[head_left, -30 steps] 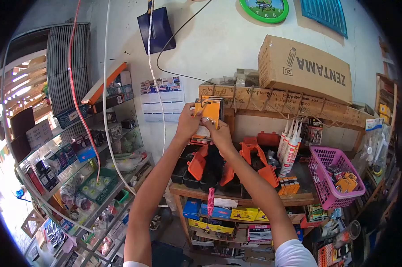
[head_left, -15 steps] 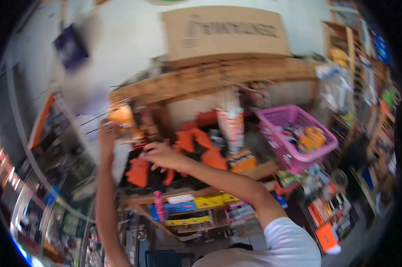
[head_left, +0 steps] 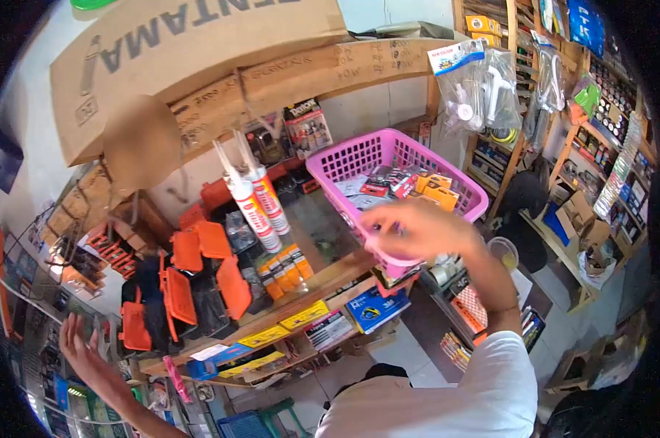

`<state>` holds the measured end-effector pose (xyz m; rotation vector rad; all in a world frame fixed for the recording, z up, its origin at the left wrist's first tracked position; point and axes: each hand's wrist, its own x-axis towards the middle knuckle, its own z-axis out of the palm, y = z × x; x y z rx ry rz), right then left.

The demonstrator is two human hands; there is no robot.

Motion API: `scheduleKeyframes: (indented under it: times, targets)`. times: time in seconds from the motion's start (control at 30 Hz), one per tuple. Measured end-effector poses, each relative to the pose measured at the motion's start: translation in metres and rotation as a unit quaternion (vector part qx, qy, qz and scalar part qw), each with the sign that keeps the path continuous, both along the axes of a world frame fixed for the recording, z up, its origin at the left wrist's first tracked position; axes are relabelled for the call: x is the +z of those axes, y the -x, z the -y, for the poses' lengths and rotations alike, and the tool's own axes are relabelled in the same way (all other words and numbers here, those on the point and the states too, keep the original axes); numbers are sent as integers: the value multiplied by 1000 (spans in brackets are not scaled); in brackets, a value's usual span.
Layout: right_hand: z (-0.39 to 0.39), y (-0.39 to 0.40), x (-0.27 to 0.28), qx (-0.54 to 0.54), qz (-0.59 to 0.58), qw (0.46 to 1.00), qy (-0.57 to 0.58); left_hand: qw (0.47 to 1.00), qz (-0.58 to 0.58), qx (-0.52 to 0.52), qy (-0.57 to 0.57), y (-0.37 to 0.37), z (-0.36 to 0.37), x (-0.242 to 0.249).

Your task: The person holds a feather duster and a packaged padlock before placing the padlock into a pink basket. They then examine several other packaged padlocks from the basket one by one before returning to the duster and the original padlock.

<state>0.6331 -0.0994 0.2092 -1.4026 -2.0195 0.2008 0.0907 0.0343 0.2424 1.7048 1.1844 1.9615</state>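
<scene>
Shifting over to the pink basket [head_left: 417, 156], the right hand [head_left: 421, 226] is blurring at its near rim, whether gripping I cannot tell, while the left hand [head_left: 85, 350] is spreading open well left of the basket. Keeping the wrist high is probably helping reach the yellow boxes [head_left: 438, 193] inside. Wooden shelving [head_left: 511, 166] is standing right of the basket, the bench [head_left: 322, 230] bearing sealant tubes [head_left: 253, 208] left.

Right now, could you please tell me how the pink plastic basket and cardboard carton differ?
The pink plastic basket is perforated and open-topped; the brown cardboard carton has solid, printed walls. The basket sits lower, partly hidden by the right hand; the carton sits higher, above a wooden plank.
</scene>
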Motion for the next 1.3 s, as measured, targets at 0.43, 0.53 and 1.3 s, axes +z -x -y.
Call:
scheduleKeyframes:
  times: [0.43, 0.53, 1.3]
  targets:
    - [29, -153, -12, -413, 185, 890, 54, 870, -271, -410, 31, -226, 64, -24]
    - [23, -182, -30, -408, 154, 899, 50, 823, -351, -446, 33, -260, 58, -33]
    - [0, -123, 47, -205, -271, 910, -237, 797, -235, -542, 129, -344, 46, -77]
